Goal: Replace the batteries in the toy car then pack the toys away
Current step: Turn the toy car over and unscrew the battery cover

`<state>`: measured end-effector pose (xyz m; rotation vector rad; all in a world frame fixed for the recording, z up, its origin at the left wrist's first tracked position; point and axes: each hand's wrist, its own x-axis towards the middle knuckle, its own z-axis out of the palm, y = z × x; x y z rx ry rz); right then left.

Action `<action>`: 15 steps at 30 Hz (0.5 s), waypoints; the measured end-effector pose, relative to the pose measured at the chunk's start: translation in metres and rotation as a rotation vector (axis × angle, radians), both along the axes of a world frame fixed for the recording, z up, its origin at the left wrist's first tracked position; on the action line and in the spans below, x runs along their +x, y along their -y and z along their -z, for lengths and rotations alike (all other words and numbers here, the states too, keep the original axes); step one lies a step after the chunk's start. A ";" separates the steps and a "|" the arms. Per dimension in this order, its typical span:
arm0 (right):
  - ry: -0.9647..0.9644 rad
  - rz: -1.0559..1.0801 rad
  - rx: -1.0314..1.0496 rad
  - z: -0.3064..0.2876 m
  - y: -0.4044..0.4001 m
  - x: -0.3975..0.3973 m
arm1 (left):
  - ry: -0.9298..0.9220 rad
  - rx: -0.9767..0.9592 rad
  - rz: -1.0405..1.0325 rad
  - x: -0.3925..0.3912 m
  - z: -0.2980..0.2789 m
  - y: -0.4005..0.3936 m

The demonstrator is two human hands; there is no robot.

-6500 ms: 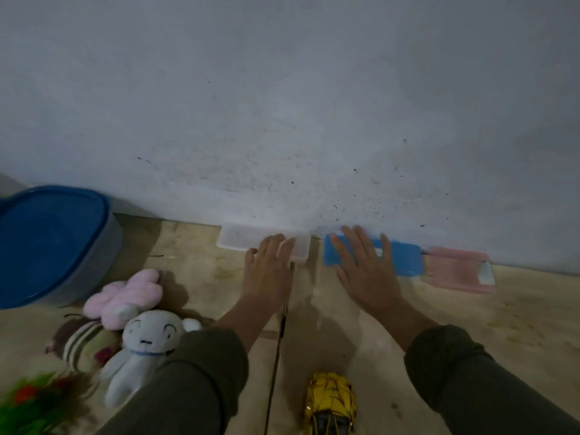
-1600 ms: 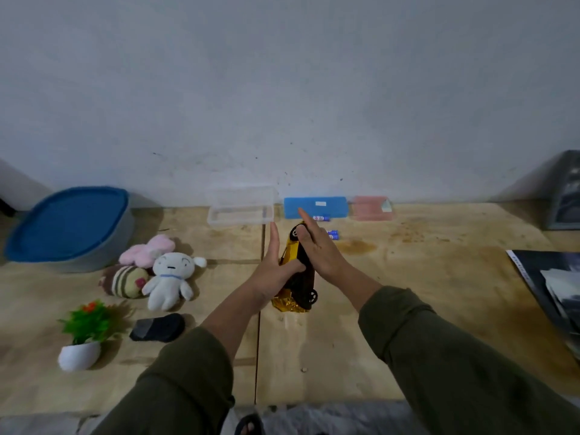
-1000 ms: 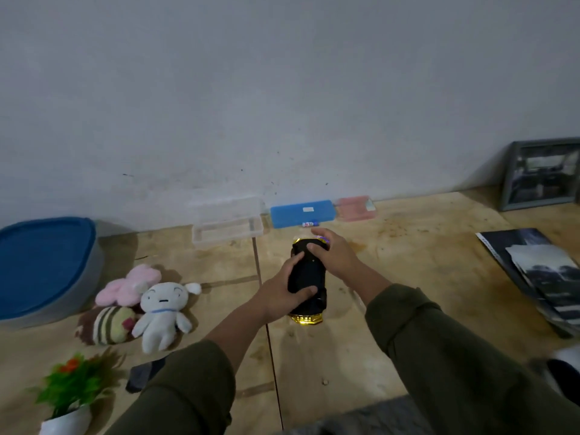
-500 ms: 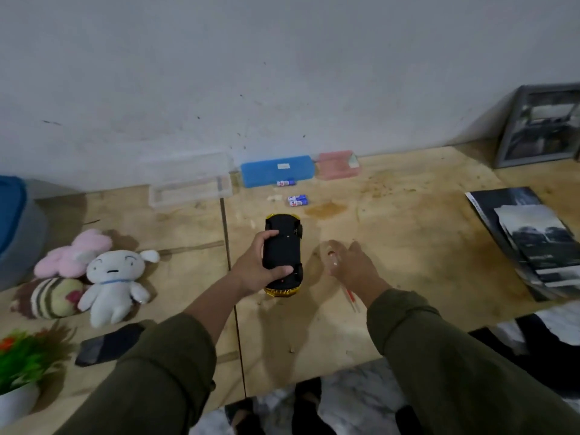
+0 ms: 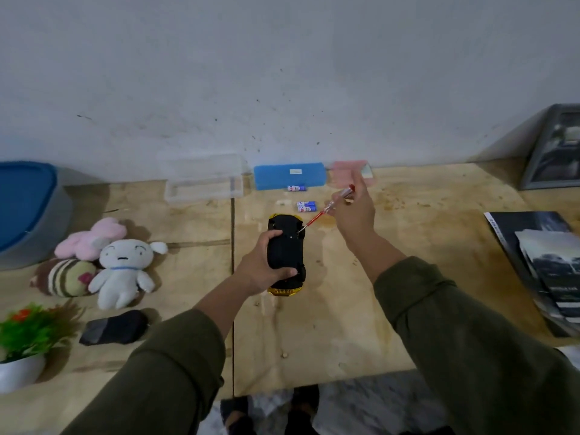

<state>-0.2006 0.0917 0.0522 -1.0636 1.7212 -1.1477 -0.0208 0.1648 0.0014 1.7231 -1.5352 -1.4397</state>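
The yellow toy car lies upside down on the wooden table, black underside up. My left hand grips it from the left side. My right hand holds a red-handled screwdriver whose tip touches the car's underside near its far right corner. Two blue-and-white batteries lie together just beyond the car, and another battery lies by the blue box. Plush toys sit at the left: a white one, a pink one and a striped one.
A clear plastic box and a pink box stand against the wall beside the blue box. A blue-lidded tub sits far left. A potted plant and a dark object lie front left. Magazines and a picture frame are at the right.
My right hand picked the screwdriver up from the table and raised it, setting its tip on the car's underside. My left hand kept its hold on the overturned car.
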 end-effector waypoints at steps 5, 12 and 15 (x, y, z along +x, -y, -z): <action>-0.011 -0.044 -0.025 0.004 0.000 0.011 | 0.001 -0.022 -0.031 0.001 -0.003 -0.002; -0.016 -0.036 -0.010 0.005 0.001 0.016 | -0.022 -0.020 -0.044 0.002 -0.008 -0.003; -0.016 -0.026 -0.003 0.003 0.002 0.017 | -0.015 -0.025 -0.044 0.002 -0.009 -0.003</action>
